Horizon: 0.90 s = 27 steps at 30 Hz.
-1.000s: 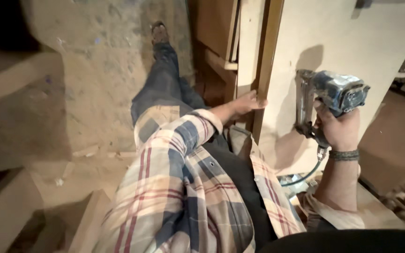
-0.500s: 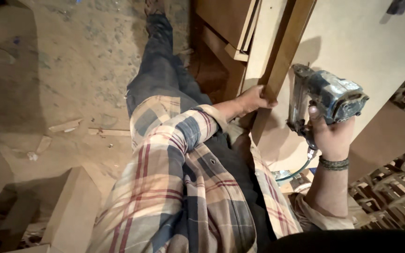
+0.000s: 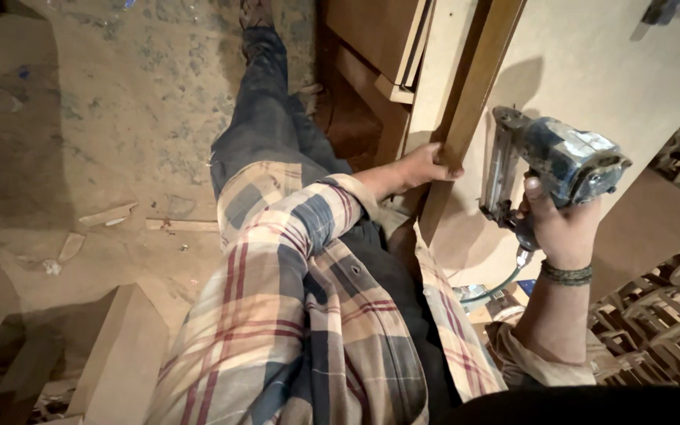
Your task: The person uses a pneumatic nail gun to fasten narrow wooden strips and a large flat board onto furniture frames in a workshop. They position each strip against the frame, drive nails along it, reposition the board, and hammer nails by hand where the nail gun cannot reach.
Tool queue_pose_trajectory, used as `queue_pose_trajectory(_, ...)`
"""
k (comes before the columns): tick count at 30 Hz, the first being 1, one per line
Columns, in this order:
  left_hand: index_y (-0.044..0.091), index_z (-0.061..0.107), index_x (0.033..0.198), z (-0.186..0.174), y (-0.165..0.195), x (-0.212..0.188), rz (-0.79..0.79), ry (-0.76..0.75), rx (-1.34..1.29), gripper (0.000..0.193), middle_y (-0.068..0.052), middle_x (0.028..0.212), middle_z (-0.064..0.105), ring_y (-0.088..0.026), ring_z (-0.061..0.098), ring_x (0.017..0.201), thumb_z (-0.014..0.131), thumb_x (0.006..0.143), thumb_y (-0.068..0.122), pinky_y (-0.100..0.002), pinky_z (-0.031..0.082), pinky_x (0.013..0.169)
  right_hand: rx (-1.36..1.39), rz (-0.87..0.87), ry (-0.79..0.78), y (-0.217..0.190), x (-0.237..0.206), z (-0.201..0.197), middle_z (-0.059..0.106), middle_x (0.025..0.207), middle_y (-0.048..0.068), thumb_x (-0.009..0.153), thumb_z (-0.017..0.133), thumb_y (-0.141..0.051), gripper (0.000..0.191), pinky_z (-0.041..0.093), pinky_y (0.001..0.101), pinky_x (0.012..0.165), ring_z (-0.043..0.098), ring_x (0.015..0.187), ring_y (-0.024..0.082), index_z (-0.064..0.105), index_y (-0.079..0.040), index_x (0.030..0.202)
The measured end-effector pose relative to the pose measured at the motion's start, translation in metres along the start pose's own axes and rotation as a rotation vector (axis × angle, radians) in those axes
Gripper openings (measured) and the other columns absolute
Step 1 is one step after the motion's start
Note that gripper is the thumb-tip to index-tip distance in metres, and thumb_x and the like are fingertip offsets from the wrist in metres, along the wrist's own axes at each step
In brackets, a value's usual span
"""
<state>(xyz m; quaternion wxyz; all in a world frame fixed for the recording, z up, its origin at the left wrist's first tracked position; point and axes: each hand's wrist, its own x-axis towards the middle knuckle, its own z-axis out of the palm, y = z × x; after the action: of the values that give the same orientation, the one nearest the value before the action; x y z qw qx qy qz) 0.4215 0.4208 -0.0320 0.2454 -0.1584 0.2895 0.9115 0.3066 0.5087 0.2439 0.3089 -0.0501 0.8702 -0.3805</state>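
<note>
Strip: one long brown wooden strip (image 3: 478, 94), smooth, stood against pale flat panel (image 3: 592, 71).
Left hand (image 3: 423, 167): fingers wrapped on the strip's lower part.
Right hand (image 3: 560, 228): clamped round one nail gun (image 3: 548, 169) — worn blue-grey metal, hose below, just beside the strip.
Floor (image 3: 120, 118): dusty, wood scraps scattered.

Warm, dim light; hard shadows on the pale panel (image 3: 592, 71); corners dark, slightly soft.
</note>
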Motion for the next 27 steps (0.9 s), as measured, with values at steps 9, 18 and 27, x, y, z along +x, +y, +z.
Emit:
queue_pose_trajectory(9,0.004,0.025,0.160,-0.014,0.069,0.037,-0.094,0.064,-0.042,0.133,-0.021,0.164,0.033,-0.038,0.030,0.151,0.059,0.065,0.090,-0.058,0.027,0.115,-0.601,-0.069,0.235,0.040,-0.054,0.017,0.075,0.099,0.018,0.101,0.078,-0.016,0.026,0.059,0.0424,0.083,0.075,0.095,0.033,0.070,-0.002,0.121)
queue_pose_trajectory(18,0.009,0.024,0.160,-0.012,0.050,0.014,-0.120,0.056,0.032,0.120,-0.017,0.165,0.033,-0.033,0.030,0.151,0.062,0.073,0.083,-0.055,0.025,0.119,-0.655,-0.271,0.673,0.130,-0.084,0.062,0.064,0.113,0.022,0.098,0.076,-0.013,0.038,0.051,0.0492,0.096,0.063,0.105,0.042,0.062,-0.002,0.131)
queue_pose_trajectory(27,0.014,0.029,0.161,0.001,-0.019,-0.013,-0.470,-0.127,-0.079,0.109,-0.012,0.154,0.049,-0.030,0.047,0.140,0.065,0.079,0.076,-0.048,0.033,0.119,-0.501,-0.005,0.819,0.231,-0.181,0.188,0.048,0.152,0.029,0.101,0.063,-0.023,0.060,0.032,0.0533,0.125,0.043,0.145,0.049,0.046,0.001,0.153)
